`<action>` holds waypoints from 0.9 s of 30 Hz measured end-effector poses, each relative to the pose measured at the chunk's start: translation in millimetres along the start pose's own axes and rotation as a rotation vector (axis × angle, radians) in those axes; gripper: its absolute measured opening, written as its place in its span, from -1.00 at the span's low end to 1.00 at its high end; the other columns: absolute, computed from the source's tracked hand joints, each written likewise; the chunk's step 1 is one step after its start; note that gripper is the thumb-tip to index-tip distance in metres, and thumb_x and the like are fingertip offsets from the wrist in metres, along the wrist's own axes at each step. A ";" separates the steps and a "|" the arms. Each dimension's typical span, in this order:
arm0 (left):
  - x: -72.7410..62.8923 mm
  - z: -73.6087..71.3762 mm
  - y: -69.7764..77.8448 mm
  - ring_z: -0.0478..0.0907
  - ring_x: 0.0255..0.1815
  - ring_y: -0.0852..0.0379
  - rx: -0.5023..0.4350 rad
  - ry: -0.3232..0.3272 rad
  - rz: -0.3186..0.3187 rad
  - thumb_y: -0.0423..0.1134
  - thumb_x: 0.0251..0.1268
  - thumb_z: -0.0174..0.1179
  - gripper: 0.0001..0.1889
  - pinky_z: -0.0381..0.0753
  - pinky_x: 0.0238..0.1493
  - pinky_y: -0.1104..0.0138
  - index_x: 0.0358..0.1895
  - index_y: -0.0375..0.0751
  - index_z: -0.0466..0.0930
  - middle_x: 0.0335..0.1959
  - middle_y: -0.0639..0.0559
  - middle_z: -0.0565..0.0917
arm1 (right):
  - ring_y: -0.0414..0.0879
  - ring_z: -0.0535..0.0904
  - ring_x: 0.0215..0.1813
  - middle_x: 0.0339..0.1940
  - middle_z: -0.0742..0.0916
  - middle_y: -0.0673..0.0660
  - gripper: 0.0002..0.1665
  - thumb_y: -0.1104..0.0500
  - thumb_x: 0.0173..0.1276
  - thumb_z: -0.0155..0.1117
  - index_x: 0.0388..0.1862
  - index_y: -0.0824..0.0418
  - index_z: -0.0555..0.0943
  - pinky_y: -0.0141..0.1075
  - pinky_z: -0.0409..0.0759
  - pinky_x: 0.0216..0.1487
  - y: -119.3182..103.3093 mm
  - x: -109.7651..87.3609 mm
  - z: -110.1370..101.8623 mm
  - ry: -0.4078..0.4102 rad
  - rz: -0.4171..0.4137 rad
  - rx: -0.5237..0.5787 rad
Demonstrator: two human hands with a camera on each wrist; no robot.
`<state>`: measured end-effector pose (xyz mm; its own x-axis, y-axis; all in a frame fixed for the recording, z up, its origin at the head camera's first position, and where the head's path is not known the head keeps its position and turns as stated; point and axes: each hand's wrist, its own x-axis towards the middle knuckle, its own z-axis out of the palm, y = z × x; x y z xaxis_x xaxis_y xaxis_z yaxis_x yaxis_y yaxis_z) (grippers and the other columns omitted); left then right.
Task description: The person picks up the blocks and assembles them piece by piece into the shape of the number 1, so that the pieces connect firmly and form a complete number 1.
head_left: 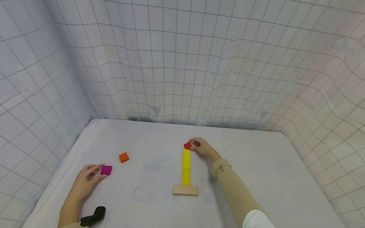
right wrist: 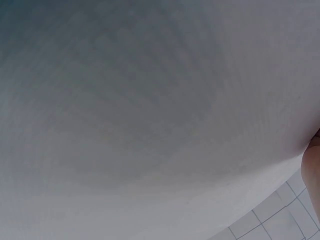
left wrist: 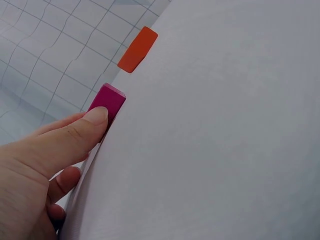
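Note:
In the head view my left hand pinches a magenta block between thumb and forefinger, low over the left side of the table. The left wrist view shows the thumb pressed along the side of that block. Farther right, my right hand grips a small red block by its right side. This red block sits at the far end of two yellow blocks laid end to end. Only a bit of the right hand shows at the edge of the right wrist view.
An orange block lies beyond the magenta one, slightly to its right. Across the near end of the yellow blocks lies a plain wooden block. White cloth covers the table, and a grid-patterned curtain hangs behind and at both sides.

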<state>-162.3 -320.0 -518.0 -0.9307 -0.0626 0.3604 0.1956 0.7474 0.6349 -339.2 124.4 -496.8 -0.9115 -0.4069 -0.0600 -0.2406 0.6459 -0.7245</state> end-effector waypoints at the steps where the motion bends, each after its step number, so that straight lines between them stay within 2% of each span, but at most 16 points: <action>1: -0.1 0.0 0.2 0.18 -0.25 0.60 -0.002 0.002 0.001 -0.29 -0.02 0.36 -0.60 0.23 -0.26 0.67 -0.07 -0.36 0.57 -0.20 -0.17 0.49 | -0.01 0.38 -0.12 -0.14 0.53 0.15 -0.68 0.25 0.24 0.24 0.00 0.17 0.54 -0.18 0.37 0.00 0.4 0.3 0.2 0.000 0.000 -0.001; 4: -0.6 -0.4 1.2 0.16 -0.25 0.61 0.001 -0.003 -0.014 -0.27 0.00 0.35 -0.61 0.24 -0.26 0.64 -0.07 -0.36 0.57 -0.19 -0.16 0.49 | -0.02 0.38 -0.12 -0.15 0.53 0.14 -0.68 0.25 0.23 0.24 -0.01 0.16 0.54 -0.19 0.38 0.00 0.9 0.4 0.5 0.000 0.000 -0.008; 11: -1.6 -2.1 3.8 0.14 -0.25 0.61 0.024 -0.029 -0.102 -0.18 0.05 0.33 -0.59 0.27 -0.23 0.48 -0.04 -0.32 0.57 -0.12 -0.15 0.48 | -0.01 0.38 -0.12 -0.16 0.53 0.14 -0.68 0.25 0.23 0.25 -0.01 0.16 0.54 -0.19 0.37 0.00 -1.0 0.3 -0.2 0.001 0.008 -0.010; 17: -3.3 -3.0 6.2 0.13 -0.26 0.61 0.025 -0.031 -0.136 -0.15 0.03 0.34 -0.59 0.26 -0.24 0.52 -0.05 -0.31 0.58 -0.10 -0.15 0.49 | -0.03 0.38 -0.13 -0.17 0.53 0.13 -0.68 0.25 0.23 0.25 -0.01 0.16 0.54 -0.20 0.37 -0.01 -0.3 0.9 0.1 0.005 0.005 -0.018; 21: -3.7 -2.7 7.7 0.15 -0.26 0.59 0.013 -0.029 -0.166 -0.12 0.03 0.34 -0.57 0.27 -0.25 0.46 -0.05 -0.31 0.58 -0.10 -0.13 0.49 | -0.04 0.37 -0.14 -0.18 0.53 0.12 -0.68 0.25 0.23 0.24 -0.01 0.16 0.54 -0.21 0.37 -0.02 -0.4 1.4 0.2 0.005 0.007 -0.022; 22: -3.8 -2.6 7.8 0.15 -0.26 0.58 0.008 -0.028 -0.178 -0.10 0.03 0.34 -0.56 0.27 -0.25 0.45 -0.05 -0.30 0.58 -0.11 -0.08 0.50 | -0.04 0.37 -0.14 -0.18 0.53 0.12 -0.68 0.25 0.23 0.24 -0.01 0.16 0.54 -0.21 0.37 -0.02 -0.5 1.4 0.2 0.004 0.009 -0.022; 27: -3.9 -1.9 7.6 0.19 -0.25 0.51 -0.034 -0.013 -0.232 -0.05 0.03 0.33 -0.52 0.27 -0.27 0.49 -0.01 -0.27 0.57 -0.21 0.40 0.43 | -0.03 0.38 -0.15 -0.18 0.52 0.13 -0.69 0.25 0.24 0.23 -0.01 0.17 0.54 -0.20 0.37 -0.02 -1.9 0.2 -0.2 0.004 -0.002 -0.022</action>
<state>-156.6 -315.4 -513.3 -0.9558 -0.2215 0.1933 -0.0142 0.6915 0.7223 -339.0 123.2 -495.3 -0.9125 -0.4053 -0.0559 -0.2495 0.6596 -0.7090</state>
